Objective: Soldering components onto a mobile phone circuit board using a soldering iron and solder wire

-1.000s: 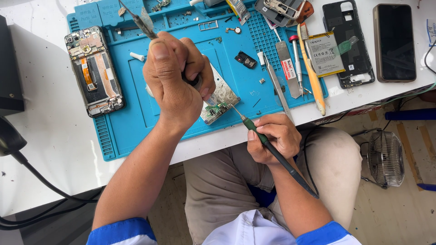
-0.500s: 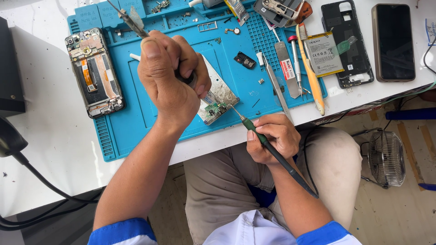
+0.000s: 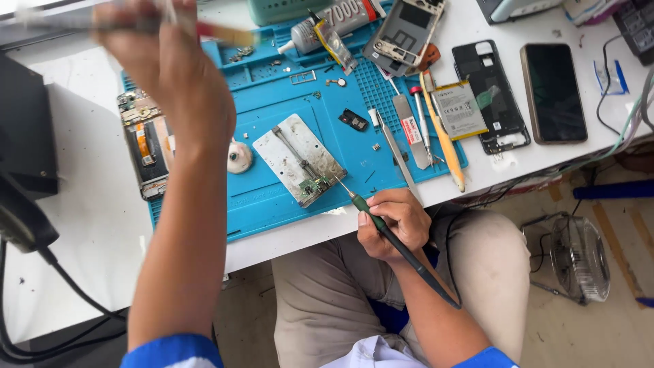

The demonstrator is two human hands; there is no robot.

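My right hand (image 3: pixel 396 221) rests at the table's front edge and grips a soldering iron (image 3: pixel 381 228) with a green grip. The iron's tip touches or nearly touches a small green circuit board (image 3: pixel 312 187). That board is clamped at the near end of a scuffed metal holder plate (image 3: pixel 296 155) on the blue work mat (image 3: pixel 272 211). My left hand (image 3: pixel 170 65) is raised at the upper left, blurred, and closed around a thin long tool (image 3: pixel 221 32) that points right. It is well above the mat and away from the board.
An opened phone (image 3: pixel 143 146) lies at the mat's left edge, beside a small round tin (image 3: pixel 238 157). Tweezers, a yellow-handled tool (image 3: pixel 443 136), a phone frame with battery (image 3: pixel 487 95) and a dark phone (image 3: pixel 553 92) lie right. A black box (image 3: pixel 24 129) stands left, a wire-guard fan (image 3: pixel 579 255) on the floor.
My left hand has lifted off the holder plate and moved up and to the left, uncovering the plate and board. My right hand stays put with the iron at the board.
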